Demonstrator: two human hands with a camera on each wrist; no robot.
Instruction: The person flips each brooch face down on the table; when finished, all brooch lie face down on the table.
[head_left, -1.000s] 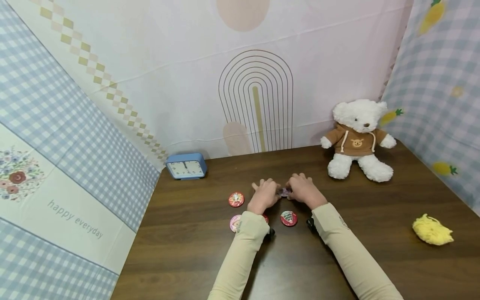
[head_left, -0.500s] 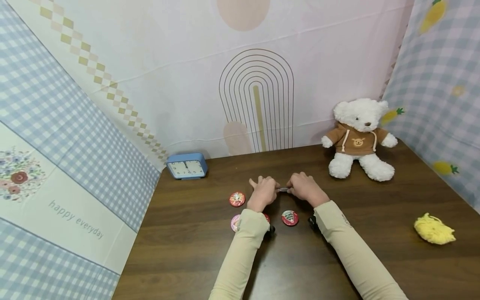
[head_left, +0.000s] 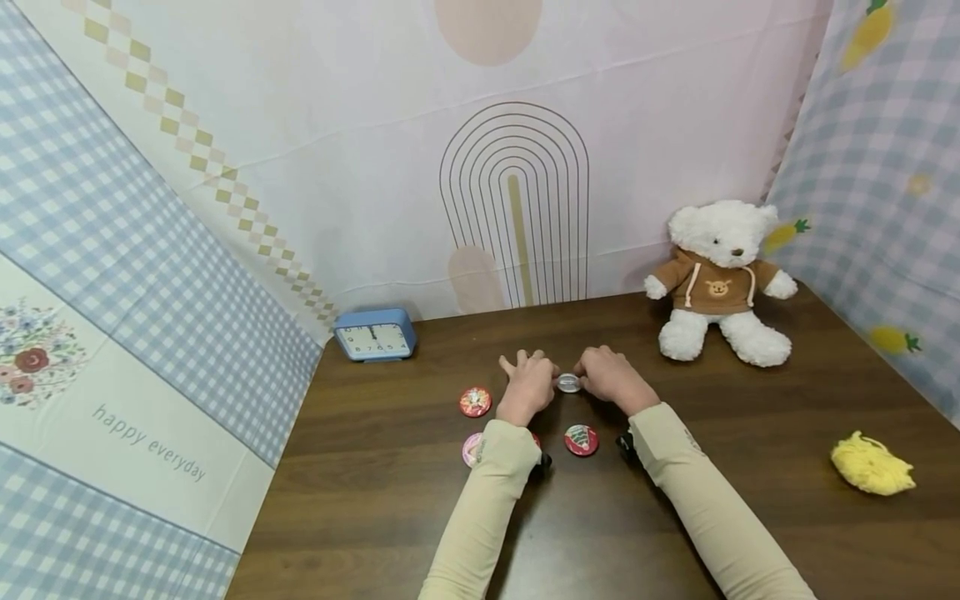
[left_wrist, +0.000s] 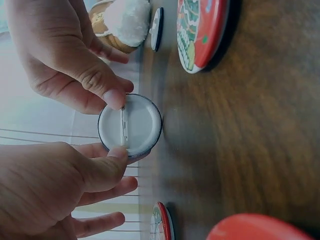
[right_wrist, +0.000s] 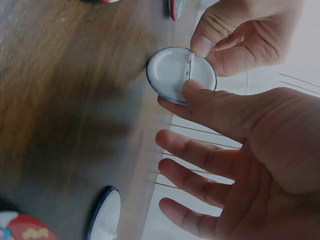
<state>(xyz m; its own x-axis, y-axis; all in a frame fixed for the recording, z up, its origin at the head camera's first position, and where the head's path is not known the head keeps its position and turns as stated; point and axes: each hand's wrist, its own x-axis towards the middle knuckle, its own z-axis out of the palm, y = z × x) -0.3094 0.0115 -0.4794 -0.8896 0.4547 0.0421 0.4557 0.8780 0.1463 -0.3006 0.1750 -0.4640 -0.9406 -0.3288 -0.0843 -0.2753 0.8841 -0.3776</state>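
Between my two hands is a round button badge (head_left: 568,383), its white back with a safety pin facing me. My left hand (head_left: 531,388) pinches one edge between thumb and index finger, the other fingers spread. My right hand (head_left: 611,379) pinches the opposite edge the same way. Both wrist views show the thumbs on the ends of the pin (left_wrist: 124,127), with the badge tilted up at the table surface. Nearer me lie a red badge with a green tree (head_left: 581,440), a red patterned badge (head_left: 475,402) and a pink badge (head_left: 472,450), partly covered by my left sleeve.
A blue clock (head_left: 375,335) stands at the back left. At the back right sits a white teddy bear (head_left: 720,283) in a brown hoodie. Yellow yarn (head_left: 872,463) lies at the right. Another badge (right_wrist: 105,215), white-backed, shows low in the right wrist view.
The badge between my hands has turned from a purplish view through edge-on to its white back. Both hands stay in nearly the same place.
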